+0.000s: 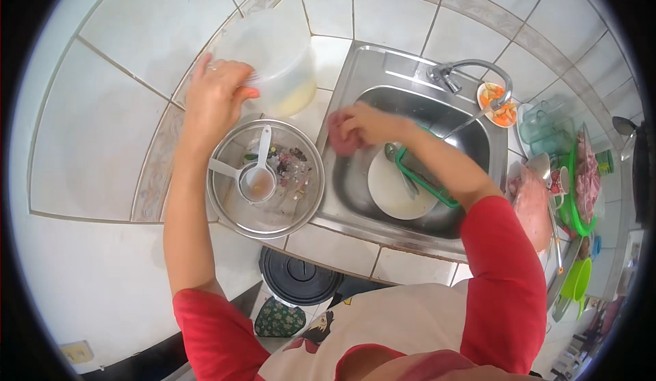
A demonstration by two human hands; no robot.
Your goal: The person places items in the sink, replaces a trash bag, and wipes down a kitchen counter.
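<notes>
My left hand point(220, 97) grips the rim of a translucent plastic tub point(266, 46) on the counter's far left. Something pale yellow shows low inside the tub. My right hand point(372, 123) is closed on a pinkish-red cloth point(343, 137) at the left rim of the steel sink point(342, 183). Below my right forearm, a white plate point(393, 193) lies in the basin. A green-rimmed container point(429, 176) and a spoon point(408, 179) rest on that plate, partly hidden by my arm. Between my arms stands a steel bowl point(311, 207) of food scraps, with white-handled cups point(258, 183) in it.
A curved faucet point(478, 66) rises behind the basin. Right of it are a small dish of orange pieces point(497, 104), glass mugs point(547, 125) and a green rack point(574, 207). Tiled walls bound the counter. A black lidded bin point(301, 275) stands below its front edge.
</notes>
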